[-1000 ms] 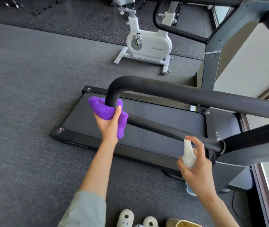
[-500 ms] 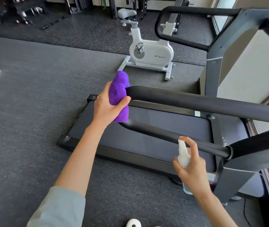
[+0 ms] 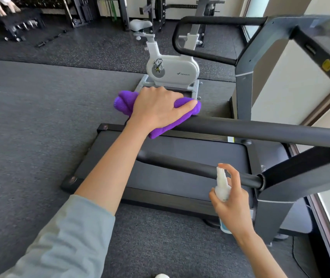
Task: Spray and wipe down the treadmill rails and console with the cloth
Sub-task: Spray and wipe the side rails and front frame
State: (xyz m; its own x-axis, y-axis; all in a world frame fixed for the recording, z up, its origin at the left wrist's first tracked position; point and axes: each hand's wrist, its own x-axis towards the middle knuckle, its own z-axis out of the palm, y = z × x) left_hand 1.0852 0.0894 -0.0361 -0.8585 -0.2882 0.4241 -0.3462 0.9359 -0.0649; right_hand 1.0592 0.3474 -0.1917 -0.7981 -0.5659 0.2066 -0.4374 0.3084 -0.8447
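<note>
Both hands busy: left hand (image 3: 156, 109) slid cloth (image 3: 126, 102) onto upper rail (image 3: 260, 131).

Your gym for sure: treadmill (image 3: 180, 173), white exercise bike (image 3: 172, 71), dumbbell rack (image 3: 13, 27), rubber floor (image 3: 29, 117).

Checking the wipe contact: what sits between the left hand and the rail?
The purple cloth, in the head view: the left hand grips it against the rail.
</note>
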